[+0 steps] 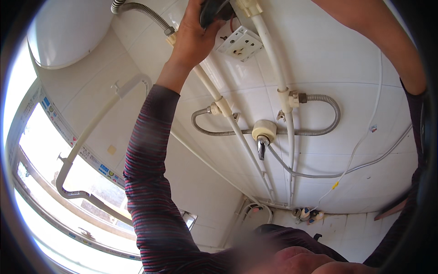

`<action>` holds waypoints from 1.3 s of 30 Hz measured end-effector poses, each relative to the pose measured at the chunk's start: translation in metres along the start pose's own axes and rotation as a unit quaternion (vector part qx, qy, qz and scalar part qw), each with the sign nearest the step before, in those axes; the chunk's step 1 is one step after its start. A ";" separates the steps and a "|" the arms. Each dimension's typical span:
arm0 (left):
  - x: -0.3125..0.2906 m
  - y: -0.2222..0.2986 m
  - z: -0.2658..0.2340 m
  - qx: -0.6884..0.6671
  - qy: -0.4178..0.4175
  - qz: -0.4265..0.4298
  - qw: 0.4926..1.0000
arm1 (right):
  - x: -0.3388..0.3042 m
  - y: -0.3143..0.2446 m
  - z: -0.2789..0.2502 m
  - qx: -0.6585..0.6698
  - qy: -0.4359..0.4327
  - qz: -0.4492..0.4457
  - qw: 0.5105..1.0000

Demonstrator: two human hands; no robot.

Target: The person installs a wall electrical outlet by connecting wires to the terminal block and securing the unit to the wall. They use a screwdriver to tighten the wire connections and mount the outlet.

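Note:
My left hand (194,39) is raised at the top edge. Its fingers are closed around a dark, smooth object (213,11) that the frame cuts off, so its kind cannot be made out. Just to the right of that hand, a white wall socket plate (242,44) hangs tilted away from the wall, its back showing metal contacts. A reddish wire (232,23) runs up from it toward a dark opening. My right forearm (365,23) crosses the upper right corner; the hand itself lies beyond the top edge.
White pipes (272,50) run down the tiled wall beside the socket plate. Below are a mixer tap (261,141) and looped metal hoses (335,112). A white water tank (68,32) hangs upper left, above a bright window (68,160). A thin white cable (375,107) dangles at right.

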State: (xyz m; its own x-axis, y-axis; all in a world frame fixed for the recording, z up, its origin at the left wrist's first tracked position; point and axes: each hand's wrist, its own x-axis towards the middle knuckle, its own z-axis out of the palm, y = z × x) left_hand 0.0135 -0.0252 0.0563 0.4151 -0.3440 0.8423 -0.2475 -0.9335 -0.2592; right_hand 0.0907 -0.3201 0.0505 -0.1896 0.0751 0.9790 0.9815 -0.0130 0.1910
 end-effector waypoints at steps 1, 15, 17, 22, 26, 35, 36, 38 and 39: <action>0.000 0.000 0.000 0.009 0.002 0.002 1.000 | 0.001 -0.003 -0.012 0.024 -0.062 0.024 0.998; 0.004 0.000 0.003 0.004 -0.019 -0.022 1.000 | -0.002 0.004 -0.003 -0.003 -0.008 0.031 0.999; 0.007 0.005 0.002 0.018 -0.019 -0.012 1.000 | -0.001 0.004 -0.009 0.000 -0.015 0.024 1.000; 0.003 0.003 0.001 -0.020 -0.029 0.011 0.999 | 0.002 0.009 -0.008 0.046 -0.041 0.009 0.998; 0.006 -0.009 0.002 -0.043 -0.016 0.047 0.998 | 0.004 0.017 0.002 0.075 -0.014 0.003 0.997; 0.009 -0.009 0.008 -0.107 0.003 0.021 0.994 | -0.002 0.012 -0.001 0.110 -0.029 0.057 0.992; 0.011 -0.008 0.009 -0.118 0.001 0.010 0.993 | -0.004 0.018 0.002 0.105 -0.016 0.016 0.994; 0.015 -0.006 0.010 -0.121 0.009 0.004 0.993 | -0.008 0.024 -0.002 0.092 -0.021 0.021 0.995; 0.015 -0.006 0.010 -0.123 0.014 -0.001 0.992 | -0.006 0.022 -0.005 0.091 -0.043 0.044 0.994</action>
State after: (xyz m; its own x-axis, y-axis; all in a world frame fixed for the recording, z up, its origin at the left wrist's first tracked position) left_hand 0.0301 -0.0252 0.0655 0.3921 -0.3358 0.8565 -0.4540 -0.8804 -0.1373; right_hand 0.1137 -0.3259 0.0496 -0.1065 0.1663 0.9803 0.9844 0.1563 0.0804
